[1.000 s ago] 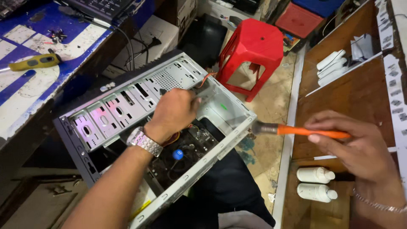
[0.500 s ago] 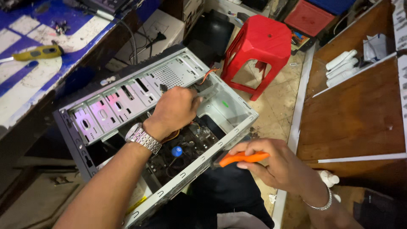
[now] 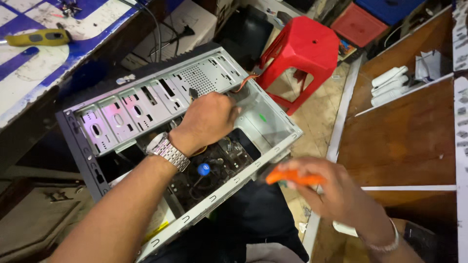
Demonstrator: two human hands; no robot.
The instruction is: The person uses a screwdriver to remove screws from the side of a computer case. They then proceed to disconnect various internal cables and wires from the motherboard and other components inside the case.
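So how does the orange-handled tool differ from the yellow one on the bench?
The orange-handled tool is gripped in the right hand beside the open computer case; the yellow tool lies untouched on the blue-and-white bench. The orange one looks blurred, the yellow sharp with grey inlays. Both look like hand tools.

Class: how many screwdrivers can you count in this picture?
2. A yellow-handled screwdriver lies on the blue-and-white bench, top left; an orange-handled screwdriver is in the right hand. Others may be hidden.

Even, bright indoor light; soft shadows; motion blur on right hand (image 3: 336,195)
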